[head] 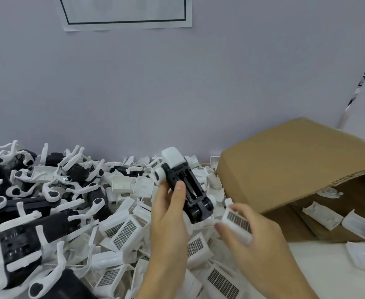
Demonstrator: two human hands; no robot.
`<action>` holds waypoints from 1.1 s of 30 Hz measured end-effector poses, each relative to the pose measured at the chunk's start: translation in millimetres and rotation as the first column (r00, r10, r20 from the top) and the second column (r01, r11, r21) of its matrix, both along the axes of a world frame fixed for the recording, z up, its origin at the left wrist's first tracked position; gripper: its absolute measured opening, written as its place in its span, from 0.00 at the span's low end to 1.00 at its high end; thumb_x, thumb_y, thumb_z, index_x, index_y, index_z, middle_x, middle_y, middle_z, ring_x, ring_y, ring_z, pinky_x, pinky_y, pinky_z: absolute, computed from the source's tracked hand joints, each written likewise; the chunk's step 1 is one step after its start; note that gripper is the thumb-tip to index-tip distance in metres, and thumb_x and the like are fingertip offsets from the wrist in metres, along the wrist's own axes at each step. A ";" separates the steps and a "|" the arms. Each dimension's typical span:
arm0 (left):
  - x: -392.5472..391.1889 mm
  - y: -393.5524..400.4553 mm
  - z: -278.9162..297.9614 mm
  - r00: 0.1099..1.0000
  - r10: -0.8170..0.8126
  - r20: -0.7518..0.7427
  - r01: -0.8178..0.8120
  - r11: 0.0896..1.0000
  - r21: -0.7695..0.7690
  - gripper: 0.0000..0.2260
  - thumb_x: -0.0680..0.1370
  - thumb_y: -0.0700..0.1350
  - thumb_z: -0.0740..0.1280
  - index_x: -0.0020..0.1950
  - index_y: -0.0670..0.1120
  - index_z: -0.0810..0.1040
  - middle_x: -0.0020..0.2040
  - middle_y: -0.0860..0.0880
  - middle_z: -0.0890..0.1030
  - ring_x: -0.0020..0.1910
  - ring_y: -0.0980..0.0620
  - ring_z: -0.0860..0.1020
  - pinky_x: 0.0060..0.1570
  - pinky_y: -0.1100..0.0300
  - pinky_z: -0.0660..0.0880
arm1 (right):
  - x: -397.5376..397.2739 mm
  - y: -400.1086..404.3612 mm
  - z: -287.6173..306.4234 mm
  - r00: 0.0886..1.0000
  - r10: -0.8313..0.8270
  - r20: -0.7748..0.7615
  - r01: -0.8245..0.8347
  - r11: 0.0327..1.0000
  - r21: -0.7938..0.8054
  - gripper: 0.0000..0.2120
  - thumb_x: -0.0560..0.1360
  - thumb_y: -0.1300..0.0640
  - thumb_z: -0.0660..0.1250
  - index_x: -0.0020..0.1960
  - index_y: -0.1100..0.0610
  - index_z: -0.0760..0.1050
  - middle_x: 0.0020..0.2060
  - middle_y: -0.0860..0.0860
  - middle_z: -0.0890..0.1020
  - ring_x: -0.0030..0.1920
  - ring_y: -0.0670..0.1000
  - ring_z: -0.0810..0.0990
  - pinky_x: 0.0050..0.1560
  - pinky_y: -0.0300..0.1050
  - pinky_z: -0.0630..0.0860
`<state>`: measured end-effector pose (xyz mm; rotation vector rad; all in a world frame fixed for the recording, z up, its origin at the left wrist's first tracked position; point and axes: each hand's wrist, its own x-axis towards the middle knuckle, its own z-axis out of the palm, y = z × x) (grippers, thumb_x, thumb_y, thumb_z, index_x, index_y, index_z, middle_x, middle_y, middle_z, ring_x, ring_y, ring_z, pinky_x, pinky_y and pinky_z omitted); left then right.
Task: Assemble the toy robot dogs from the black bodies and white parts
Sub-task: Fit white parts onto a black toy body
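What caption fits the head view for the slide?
Left hand holds a black body; right hand brings a white grille part beside it, above the parts pile.

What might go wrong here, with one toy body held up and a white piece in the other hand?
The left hand pinches the black body above a loose pile of white parts; a slip could drop it among them. The right hand holds a grilled white cover by its end, so it might go on crooked. The tilted cardboard box could spill more pieces.
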<state>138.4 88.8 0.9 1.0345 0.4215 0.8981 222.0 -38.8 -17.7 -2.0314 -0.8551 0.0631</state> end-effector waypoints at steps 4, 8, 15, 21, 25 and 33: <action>-0.3 0.9 3.0 0.999 0.016 0.037 -0.014 0.999 -0.045 0.19 0.72 0.56 0.69 0.62 0.54 0.82 0.58 0.47 0.85 0.60 0.46 0.83 0.61 0.46 0.77 | -4.6 1.3 2.1 0.992 0.107 0.061 -0.089 0.964 -0.250 0.24 0.70 0.38 0.73 0.63 0.40 0.74 0.52 0.30 0.76 0.54 0.36 0.75 0.59 0.41 0.74; 2.2 -2.0 6.3 0.998 -0.018 0.053 0.025 0.992 -0.124 0.20 0.73 0.52 0.69 0.61 0.44 0.80 0.57 0.39 0.85 0.55 0.41 0.85 0.49 0.50 0.82 | -10.6 3.1 9.8 0.980 0.090 0.178 -0.029 0.947 -0.321 0.39 0.67 0.26 0.65 0.74 0.38 0.63 0.63 0.26 0.69 0.62 0.33 0.69 0.69 0.44 0.65; 7.1 -14.1 9.0 0.995 -0.088 0.055 0.098 0.970 -0.220 0.20 0.71 0.46 0.72 0.59 0.37 0.81 0.53 0.36 0.86 0.53 0.37 0.85 0.56 0.41 0.82 | -28.6 16.9 13.3 1.000 0.009 0.007 -0.010 0.979 0.204 0.38 0.58 0.31 0.70 0.64 0.17 0.57 0.61 0.15 0.65 0.66 0.21 0.59 0.73 0.53 0.63; 15.2 -25.4 6.6 0.989 -0.124 0.084 0.140 0.963 -0.231 0.11 0.77 0.41 0.69 0.56 0.36 0.82 0.50 0.39 0.87 0.50 0.43 0.86 0.46 0.57 0.84 | -16.5 13.9 1.9 0.992 0.022 -0.122 0.020 0.943 0.333 0.30 0.60 0.37 0.77 0.61 0.42 0.78 0.50 0.38 0.85 0.56 0.44 0.82 0.55 0.40 0.79; 15.7 -25.5 4.9 0.990 -0.117 0.079 0.131 0.969 -0.210 0.10 0.78 0.41 0.69 0.56 0.36 0.82 0.50 0.40 0.87 0.51 0.44 0.86 0.48 0.57 0.84 | -18.6 15.3 3.8 0.992 -0.022 -0.125 0.059 0.952 0.302 0.31 0.60 0.37 0.78 0.61 0.44 0.79 0.49 0.40 0.86 0.55 0.46 0.83 0.56 0.48 0.80; 11.0 -16.2 1.0 0.997 -0.078 0.000 0.078 0.996 -0.040 0.07 0.80 0.39 0.68 0.56 0.45 0.83 0.50 0.47 0.88 0.53 0.48 0.86 0.59 0.47 0.79 | -22.3 19.0 8.9 0.998 -0.034 -0.048 0.041 0.985 0.165 0.27 0.65 0.34 0.73 0.62 0.34 0.71 0.46 0.23 0.78 0.57 0.19 0.64 0.70 0.54 0.66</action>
